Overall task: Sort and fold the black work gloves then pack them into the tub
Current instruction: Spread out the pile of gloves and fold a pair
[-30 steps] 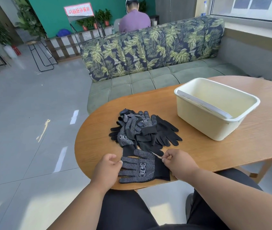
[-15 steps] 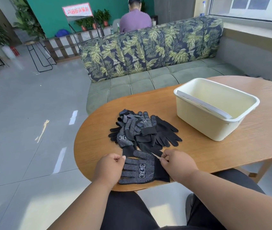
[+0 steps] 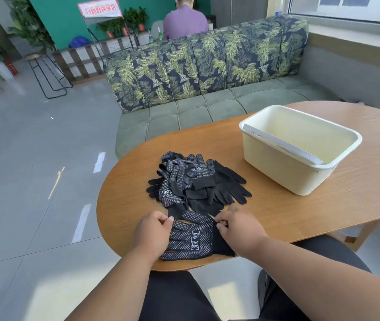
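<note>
A black dotted work glove (image 3: 193, 237) lies flat near the front edge of the wooden table (image 3: 300, 209), fingers pointing left. My left hand (image 3: 153, 230) pinches its fingertip end. My right hand (image 3: 237, 225) pinches its cuff end. Just behind it sits a loose pile of black gloves (image 3: 196, 184), some dotted, some plain. The cream plastic tub (image 3: 297, 147) stands at the right of the table, with only a white strip lying across its inside.
A green sofa (image 3: 207, 112) with leaf-print cushions runs behind the table. A person in a purple shirt (image 3: 184, 19) sits beyond it with their back turned. Grey tiled floor opens to the left, with a metal stool (image 3: 45, 75) and plants further back.
Both hands have closed in on the near glove's two ends; the left hand shifted right onto the fingertips. The pile and the tub have not moved.
</note>
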Available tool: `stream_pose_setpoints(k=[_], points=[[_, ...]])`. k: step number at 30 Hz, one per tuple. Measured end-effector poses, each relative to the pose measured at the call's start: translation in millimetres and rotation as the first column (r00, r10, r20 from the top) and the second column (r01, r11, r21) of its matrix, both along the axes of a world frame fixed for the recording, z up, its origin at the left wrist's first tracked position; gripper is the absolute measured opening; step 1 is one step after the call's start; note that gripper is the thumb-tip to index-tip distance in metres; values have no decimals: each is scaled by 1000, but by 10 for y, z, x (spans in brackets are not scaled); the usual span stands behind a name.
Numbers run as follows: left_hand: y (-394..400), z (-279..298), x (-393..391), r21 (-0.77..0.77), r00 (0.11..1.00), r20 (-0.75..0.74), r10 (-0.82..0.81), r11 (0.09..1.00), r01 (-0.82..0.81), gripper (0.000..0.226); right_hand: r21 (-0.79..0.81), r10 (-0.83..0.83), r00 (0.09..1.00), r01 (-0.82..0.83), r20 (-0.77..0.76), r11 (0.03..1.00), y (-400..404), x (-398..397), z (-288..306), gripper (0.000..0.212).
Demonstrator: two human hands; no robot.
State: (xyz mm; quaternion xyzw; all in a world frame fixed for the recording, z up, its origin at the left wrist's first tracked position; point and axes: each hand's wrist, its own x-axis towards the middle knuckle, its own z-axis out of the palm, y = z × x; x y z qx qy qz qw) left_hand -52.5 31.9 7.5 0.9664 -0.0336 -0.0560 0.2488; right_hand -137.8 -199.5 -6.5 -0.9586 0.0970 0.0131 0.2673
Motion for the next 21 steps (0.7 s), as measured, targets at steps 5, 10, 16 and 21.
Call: stream_pose_setpoints(k=[5, 10, 16, 21], points=[[-7, -8, 13, -101, 1000, -1, -15, 995, 14, 14, -10, 25, 1000, -26, -19, 1000, 51, 45, 19, 41], [-61, 11, -18, -75, 993, 98, -59, 995, 66, 11, 15, 14, 999, -15, 41, 1000, 56, 8, -46, 38], [-245, 92, -23, -25, 944, 70, -323, 945, 325, 44, 37, 26, 994, -30, 109, 999, 32, -16, -133, 21], [-316, 84, 75, 10, 892, -17, -453, 892, 453, 47, 48, 39, 995, -44, 96, 998, 7, -13, -133, 21]])
